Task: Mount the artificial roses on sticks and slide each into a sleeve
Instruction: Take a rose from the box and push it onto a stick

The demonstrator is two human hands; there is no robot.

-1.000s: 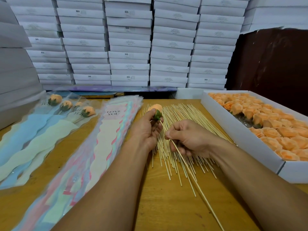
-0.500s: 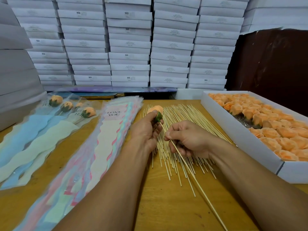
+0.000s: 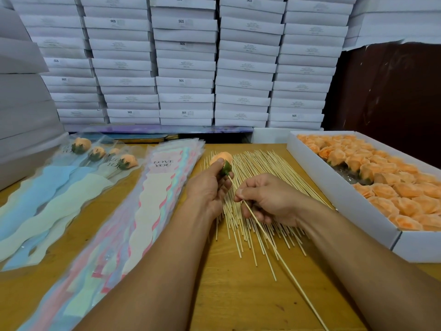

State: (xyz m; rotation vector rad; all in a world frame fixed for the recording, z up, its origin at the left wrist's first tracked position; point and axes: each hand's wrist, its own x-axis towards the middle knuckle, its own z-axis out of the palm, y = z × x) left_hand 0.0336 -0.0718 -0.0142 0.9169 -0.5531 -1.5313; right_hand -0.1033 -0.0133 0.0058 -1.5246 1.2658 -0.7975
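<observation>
Holding the rose [image 3: 220, 158] in its grip, the left hand [image 3: 210, 187] meets the stick [image 3: 274, 247] pinched by the right hand [image 3: 269, 199].

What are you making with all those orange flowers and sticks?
A person is putting fake roses on sticks. The left hand holds an orange rose, and the right hand pinches a thin stick with its tip at the rose's green base. Four finished roses in sleeves lie at the left.

"LOVE YOU" printed on the top clear plastic sleeve of the stack [image 3: 163, 163], "SGS" marks on several stacked white cardboard boxes [image 3: 183, 80], other box labels too small to read
</observation>
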